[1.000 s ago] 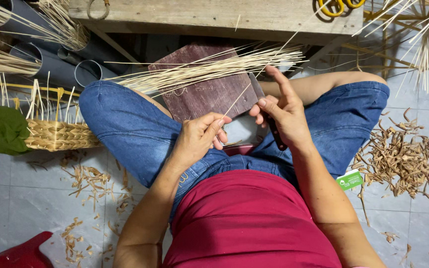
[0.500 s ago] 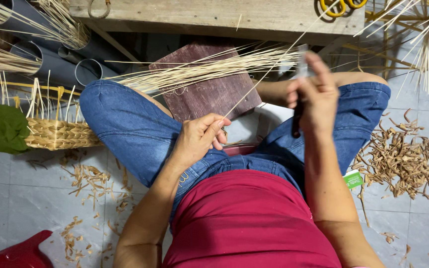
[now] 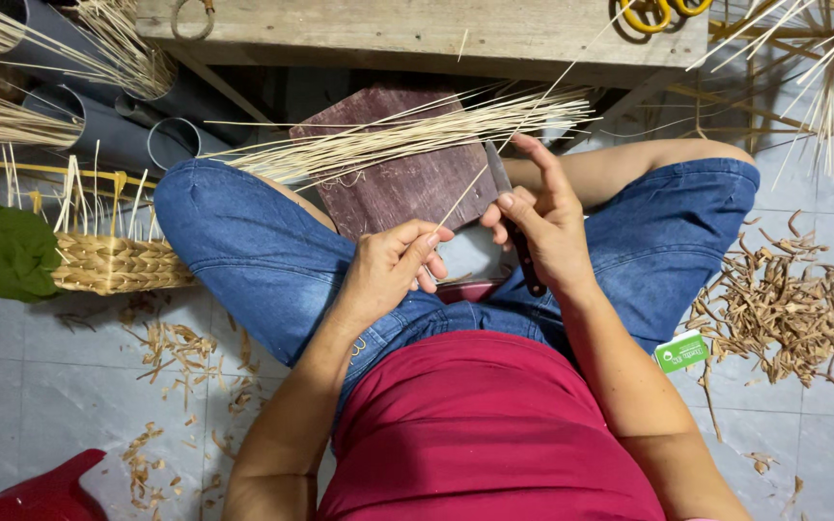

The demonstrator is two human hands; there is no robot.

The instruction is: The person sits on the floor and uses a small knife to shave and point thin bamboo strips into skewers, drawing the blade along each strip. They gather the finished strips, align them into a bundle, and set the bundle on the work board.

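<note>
Head view: right hand (image 3: pixel 547 227), lowered again, grips knife (image 3: pixel 512 214) against bamboo sliver (image 3: pixel 494 159) pinched by left hand (image 3: pixel 393 265), slanting up-right over the board (image 3: pixel 407 178).

pale straw sticks (image 3: pixel 407 140), dark maroon board (image 3: pixel 407 183), blue jeans (image 3: pixel 243 251), red shirt (image 3: pixel 485 434), green leaf (image 3: pixel 10 249)

Bundled reeds (image 3: pixel 407 140) and bench (image 3: pixel 417 34) ahead, floor apparently open left

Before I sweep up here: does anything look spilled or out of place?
Yes. Brown shavings lie heaped on the tile floor beside the person's right knee, with thinner scatter by the left. A small green packet sits among them. The right hand holds a knife; the left hand pinches a thin strip.
</note>
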